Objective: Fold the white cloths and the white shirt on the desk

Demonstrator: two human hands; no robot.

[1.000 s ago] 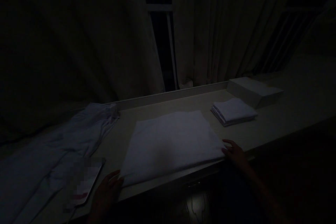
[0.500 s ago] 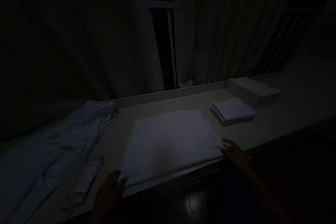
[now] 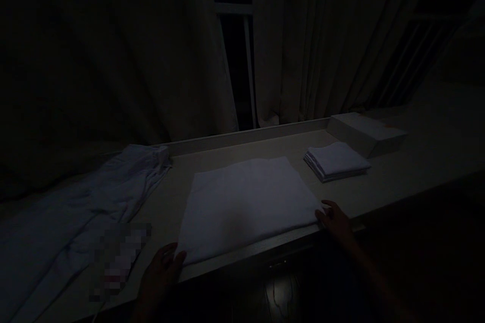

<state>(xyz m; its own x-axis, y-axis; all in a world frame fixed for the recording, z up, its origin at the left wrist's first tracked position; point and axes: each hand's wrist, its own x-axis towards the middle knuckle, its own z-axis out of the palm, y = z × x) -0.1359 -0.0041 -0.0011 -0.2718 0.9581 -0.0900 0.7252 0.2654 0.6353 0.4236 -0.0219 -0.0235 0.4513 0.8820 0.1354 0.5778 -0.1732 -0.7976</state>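
Observation:
A white cloth (image 3: pixel 246 202) lies flat in a rough rectangle on the pale counter (image 3: pixel 280 147), near its front edge. My left hand (image 3: pixel 162 268) grips the near left corner of this cloth between thumb and fingers. At the near right corner, my right hand (image 3: pixel 334 219) pinches the cloth's edge. Behind and to the right sits a stack of folded white cloths (image 3: pixel 337 159). The scene is very dark, so fine detail of the fingers is hard to see.
Crumpled white cloth (image 3: pixel 98 197) spreads over the left side. A blurred-out object (image 3: pixel 123 257) lies left of my left hand. A pale box (image 3: pixel 367 131) stands at the back right, and curtains (image 3: pixel 170 50) hang behind the counter.
The near edge of the cloth has shifted slightly away from the counter's front edge, with both hands still at its corners. My right hand has moved slightly left.

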